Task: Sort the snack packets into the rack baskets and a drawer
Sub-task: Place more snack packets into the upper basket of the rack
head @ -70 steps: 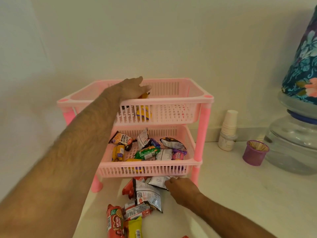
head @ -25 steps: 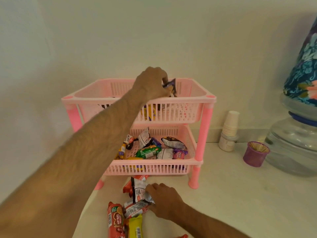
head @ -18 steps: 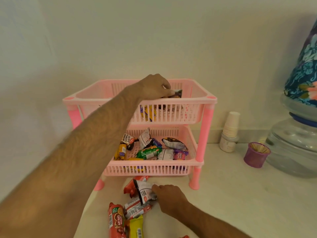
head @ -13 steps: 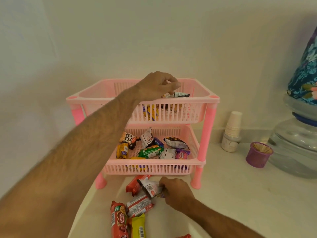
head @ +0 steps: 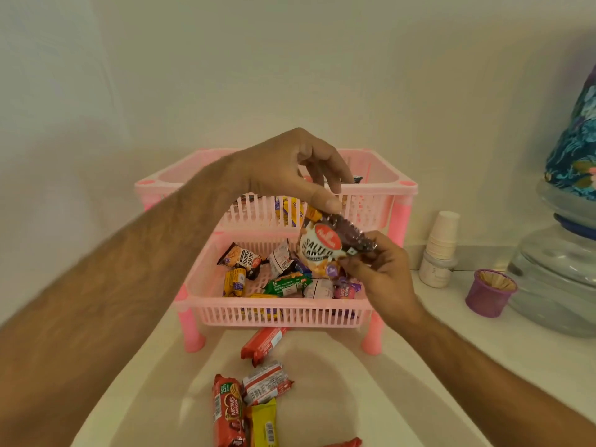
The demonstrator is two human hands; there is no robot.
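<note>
A pink two-tier rack stands against the wall, with a top basket [head: 380, 188] and a lower basket [head: 274, 316]. Both hold small snack packets. My right hand [head: 383, 272] pinches a salted peanuts packet [head: 321, 246] by its right edge, in front of the rack between the two tiers. My left hand [head: 290, 169] hovers over the top basket's front rim with fingers spread, its thumb just at the packet's top corner. On the counter in front lie red biscuit packets [head: 264, 345] [head: 227, 411] and a yellow packet [head: 264, 421].
To the right of the rack stands a stack of paper cups [head: 443, 233] on a white jar [head: 435, 269]. Beyond them are a purple cup of toothpicks [head: 490, 296] and a large water bottle [head: 561, 285] under a floral cover [head: 577, 140]. The wall is close behind.
My left hand let go of a dark packet in the top basket and drew back to its front rim. My right hand lifted the salted peanuts packet from the counter up to the rack.
</note>
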